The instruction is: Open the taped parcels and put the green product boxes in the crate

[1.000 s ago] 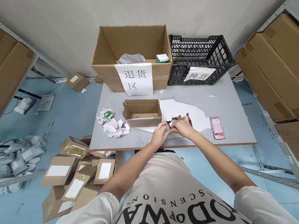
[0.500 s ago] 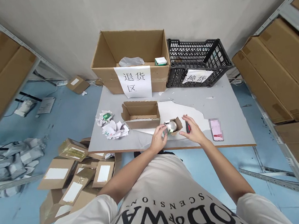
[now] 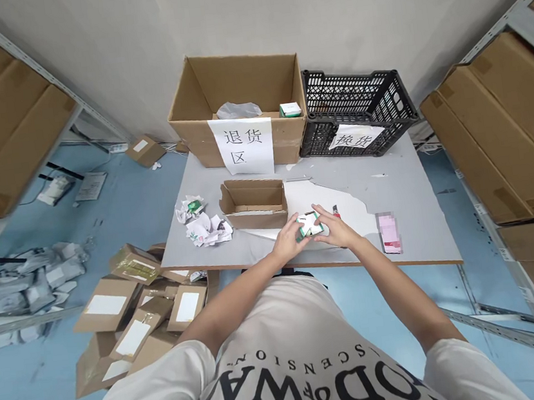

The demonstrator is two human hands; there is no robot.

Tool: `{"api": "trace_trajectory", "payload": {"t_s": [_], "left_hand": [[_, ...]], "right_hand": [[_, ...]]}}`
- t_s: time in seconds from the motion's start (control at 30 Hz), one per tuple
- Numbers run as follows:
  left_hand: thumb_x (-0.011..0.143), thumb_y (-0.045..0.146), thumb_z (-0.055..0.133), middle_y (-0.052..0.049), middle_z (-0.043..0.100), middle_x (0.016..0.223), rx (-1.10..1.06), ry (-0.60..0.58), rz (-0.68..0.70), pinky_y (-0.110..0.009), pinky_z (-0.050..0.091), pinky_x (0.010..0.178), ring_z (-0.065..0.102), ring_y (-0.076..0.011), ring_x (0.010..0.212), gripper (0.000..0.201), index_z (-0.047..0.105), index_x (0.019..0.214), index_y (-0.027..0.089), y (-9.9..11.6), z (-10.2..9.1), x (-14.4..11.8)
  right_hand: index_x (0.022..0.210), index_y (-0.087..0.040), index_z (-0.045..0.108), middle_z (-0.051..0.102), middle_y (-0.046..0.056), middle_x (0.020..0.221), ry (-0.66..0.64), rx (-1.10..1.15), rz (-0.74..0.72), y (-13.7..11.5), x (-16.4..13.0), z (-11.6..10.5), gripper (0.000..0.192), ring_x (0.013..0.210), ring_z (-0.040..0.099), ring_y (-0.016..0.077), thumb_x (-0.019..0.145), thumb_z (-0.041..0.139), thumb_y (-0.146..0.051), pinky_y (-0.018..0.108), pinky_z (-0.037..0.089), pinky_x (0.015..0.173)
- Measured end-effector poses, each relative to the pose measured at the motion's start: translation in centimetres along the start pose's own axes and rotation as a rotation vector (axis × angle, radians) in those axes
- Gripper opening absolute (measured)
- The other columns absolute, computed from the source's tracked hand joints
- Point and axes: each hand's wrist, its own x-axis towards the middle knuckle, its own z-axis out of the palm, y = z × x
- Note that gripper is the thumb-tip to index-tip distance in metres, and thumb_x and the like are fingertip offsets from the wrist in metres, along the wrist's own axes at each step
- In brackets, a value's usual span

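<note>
A small white and green box (image 3: pixel 309 223) is held between my two hands near the table's front edge, its top closed. My left hand (image 3: pixel 289 240) grips its left side with bent fingers. On the other side, my right hand (image 3: pixel 335 226) presses its thumb and fingers against the box. Just beyond my right hand lies a red and black box cutter (image 3: pixel 336 211), partly covered by the hand. An open brown carton (image 3: pixel 256 219) stands to the left of my hands, with crumpled printed paper (image 3: pixel 208 230) beside it.
A large carton (image 3: pixel 191 140) with a paper sign stands at the back, next to a black plastic crate (image 3: pixel 360 117). A phone (image 3: pixel 389 233) lies on the table (image 3: pixel 421 233) at right. Several parcels (image 3: pixel 133 340) are piled on the floor at left.
The small box's open flaps have been folded shut, and its white and green top now shows. My right hand has moved left, from beside the box onto it.
</note>
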Motion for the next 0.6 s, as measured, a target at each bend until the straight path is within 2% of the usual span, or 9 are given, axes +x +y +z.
{"api": "trace_trajectory", "payload": {"t_s": [0.1,0.17,0.27,0.33,0.47,0.6], "left_hand": [[0.075,0.029,0.068,-0.017,0.048,0.135,-0.002,-0.004,0.002,-0.041,0.044,0.099,0.050,-0.0258,0.123,0.031,0.059,0.101,0.016,0.2,-0.2,0.3],[0.076,0.030,0.067,-0.017,0.050,0.133,-0.007,0.002,-0.001,-0.041,0.043,0.100,0.050,-0.0254,0.123,0.028,0.059,0.099,0.016,0.3,-0.3,0.4],[0.077,0.029,0.067,-0.016,0.053,0.130,-0.036,-0.020,-0.002,-0.041,0.042,0.102,0.050,-0.0251,0.123,0.026,0.058,0.097,0.017,0.2,-0.7,0.9],[0.075,0.027,0.068,-0.014,0.054,0.130,-0.063,-0.047,-0.024,-0.040,0.043,0.100,0.052,-0.0247,0.121,0.033,0.055,0.103,0.018,0.1,-0.9,1.2],[0.070,0.025,0.073,-0.011,0.054,0.131,-0.108,-0.091,-0.110,-0.040,0.045,0.097,0.054,-0.0249,0.118,0.063,0.040,0.124,0.021,0.0,-1.1,1.6],[0.070,0.025,0.074,-0.013,0.050,0.134,-0.115,-0.123,-0.125,-0.040,0.043,0.099,0.051,-0.0258,0.122,0.071,0.036,0.129,0.020,-0.2,-1.3,1.4]], "right_hand": [[0.100,-0.018,0.056,0.044,0.018,0.139,-0.060,-0.041,-0.037,-0.3,1.2,-0.9,0.040,0.130,0.041,0.0303,0.075,0.067,-0.046,0.046,0.039,0.102],[0.116,-0.018,0.052,0.052,0.016,0.131,-0.082,-0.073,-0.047,-0.7,1.8,-1.4,0.049,0.122,0.049,0.0289,0.078,0.064,-0.046,0.046,0.043,0.098],[0.138,-0.020,0.036,0.053,0.014,0.124,-0.114,-0.140,-0.063,-1.1,2.2,-1.4,0.064,0.117,0.051,0.0284,0.083,0.057,-0.044,0.046,0.045,0.095],[0.142,-0.022,0.032,0.051,0.014,0.125,-0.123,-0.191,-0.057,-1.1,2.2,-1.0,0.062,0.117,0.049,0.0286,0.086,0.053,-0.041,0.048,0.044,0.095],[0.143,-0.023,0.032,0.043,0.013,0.136,-0.060,-0.260,-0.026,-0.6,1.8,1.0,0.052,0.128,0.039,0.0281,0.092,0.039,-0.032,0.050,0.040,0.101],[0.145,-0.018,0.027,0.039,0.012,0.143,0.006,-0.374,-0.054,-0.4,1.4,3.3,0.052,0.140,0.021,0.0287,0.094,0.030,-0.024,0.052,0.034,0.107]]}}
